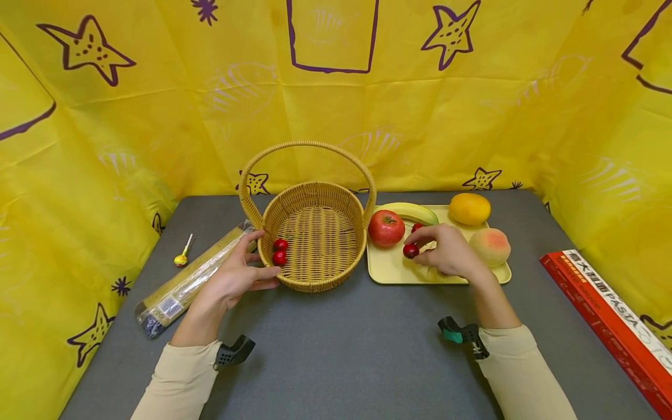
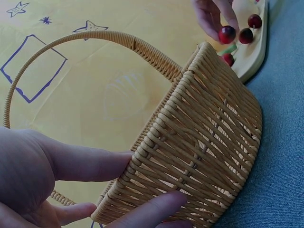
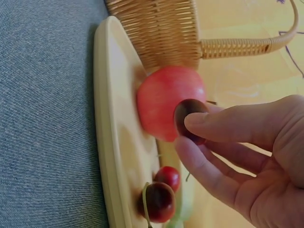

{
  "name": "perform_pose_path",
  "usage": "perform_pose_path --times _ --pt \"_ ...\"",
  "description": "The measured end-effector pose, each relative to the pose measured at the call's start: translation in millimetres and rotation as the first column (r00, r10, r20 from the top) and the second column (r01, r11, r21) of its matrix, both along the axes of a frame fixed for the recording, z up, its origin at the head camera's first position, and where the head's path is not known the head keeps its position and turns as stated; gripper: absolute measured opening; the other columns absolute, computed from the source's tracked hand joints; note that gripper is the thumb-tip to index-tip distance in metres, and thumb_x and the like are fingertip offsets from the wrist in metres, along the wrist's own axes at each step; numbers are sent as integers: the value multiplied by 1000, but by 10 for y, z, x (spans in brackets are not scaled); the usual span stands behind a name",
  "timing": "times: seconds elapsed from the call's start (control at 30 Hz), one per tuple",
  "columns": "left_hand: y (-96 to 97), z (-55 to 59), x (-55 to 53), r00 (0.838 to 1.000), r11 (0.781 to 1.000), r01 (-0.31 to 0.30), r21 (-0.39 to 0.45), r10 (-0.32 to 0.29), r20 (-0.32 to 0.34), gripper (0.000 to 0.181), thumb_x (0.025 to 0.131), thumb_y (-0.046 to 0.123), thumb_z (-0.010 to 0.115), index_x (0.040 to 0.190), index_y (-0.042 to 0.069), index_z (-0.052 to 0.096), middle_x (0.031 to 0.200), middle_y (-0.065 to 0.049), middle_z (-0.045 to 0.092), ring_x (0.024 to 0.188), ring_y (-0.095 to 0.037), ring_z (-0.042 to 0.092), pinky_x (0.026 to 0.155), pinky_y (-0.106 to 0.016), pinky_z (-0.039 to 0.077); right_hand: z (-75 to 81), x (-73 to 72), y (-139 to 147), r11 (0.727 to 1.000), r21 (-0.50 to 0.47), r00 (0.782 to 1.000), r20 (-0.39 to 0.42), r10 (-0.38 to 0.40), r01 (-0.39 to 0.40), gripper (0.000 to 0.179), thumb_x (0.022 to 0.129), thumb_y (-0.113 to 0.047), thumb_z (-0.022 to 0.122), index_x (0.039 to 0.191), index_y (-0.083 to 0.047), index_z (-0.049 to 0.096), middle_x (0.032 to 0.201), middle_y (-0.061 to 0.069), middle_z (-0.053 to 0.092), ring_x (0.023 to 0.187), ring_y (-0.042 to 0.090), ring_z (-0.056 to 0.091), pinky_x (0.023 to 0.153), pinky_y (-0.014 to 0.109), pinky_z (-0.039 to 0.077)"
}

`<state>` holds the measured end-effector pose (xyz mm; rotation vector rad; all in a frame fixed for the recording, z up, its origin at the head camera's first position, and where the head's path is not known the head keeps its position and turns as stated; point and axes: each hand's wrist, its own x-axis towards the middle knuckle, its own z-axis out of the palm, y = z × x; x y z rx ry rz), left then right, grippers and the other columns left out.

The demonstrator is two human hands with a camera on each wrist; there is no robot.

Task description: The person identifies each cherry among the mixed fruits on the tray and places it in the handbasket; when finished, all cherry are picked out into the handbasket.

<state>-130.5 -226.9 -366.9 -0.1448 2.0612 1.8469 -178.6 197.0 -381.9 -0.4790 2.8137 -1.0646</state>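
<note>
My left hand (image 1: 238,274) grips the near left rim of a round wicker basket (image 1: 322,284), thumb and fingers on either side of its wall. Inside the basket, two red cherries (image 1: 280,258) lie against the left wall. Thumb and fingertips of my right hand (image 1: 448,254) pinch a dark red cherry (image 3: 186,118) above a cream tray (image 1: 385,273). Just left of that hand sits a red pomegranate (image 1: 387,228). In the right wrist view, a dark cherry with a stem (image 3: 159,203) and a brighter cherry (image 3: 167,177) lie on the tray.
The tray also bears a banana (image 1: 409,211), a yellow mango (image 1: 469,209) and a peach (image 1: 493,246). Left of the basket lie a long clear-wrapped package (image 1: 191,280) and a lollipop (image 1: 181,259). A red pasta box (image 1: 593,315) is at the right. Yellow cloth (image 1: 315,111) encloses the table.
</note>
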Motion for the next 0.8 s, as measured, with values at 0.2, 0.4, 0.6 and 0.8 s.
perform_pose_path --times 0.2,0.4,0.6,0.8 --pt "-3 1 4 1000 1000 -4 2 4 1 99 95 -8 69 168 16 6 154 -38 26 100 -29 72 85 -41 66 43 14 15 998 -55 999 51 9 -6 29 80 -3 84 106 -13 80 98 10 77 56 21 55 44 29 47" --pt "1 4 5 1000 1000 -7 4 7 7 99 95 -8 69 168 17 6 154 -38 25 98 -27 72 85 -39 66 115 60 13 996 -89 997 79 2 6 28 81 -5 85 107 -15 79 101 10 76 42 19 48 39 30 47" --pt "5 6 4 1000 1000 -5 5 5 8 99 95 -8 68 168 17 5 153 -38 25 99 -27 72 86 -38 66 195 94 -9 994 -106 997 70 18 -10 26 83 -8 86 106 -19 79 103 7 77 42 20 49 40 31 48" --pt "11 3 -6 1000 1000 -5 5 5 8 99 95 -8 68 168 16 5 153 -37 26 101 -29 72 85 -38 66 261 131 -50 993 -108 999 27 45 -42 27 84 -9 87 108 -20 79 104 6 77 47 20 53 43 29 48"
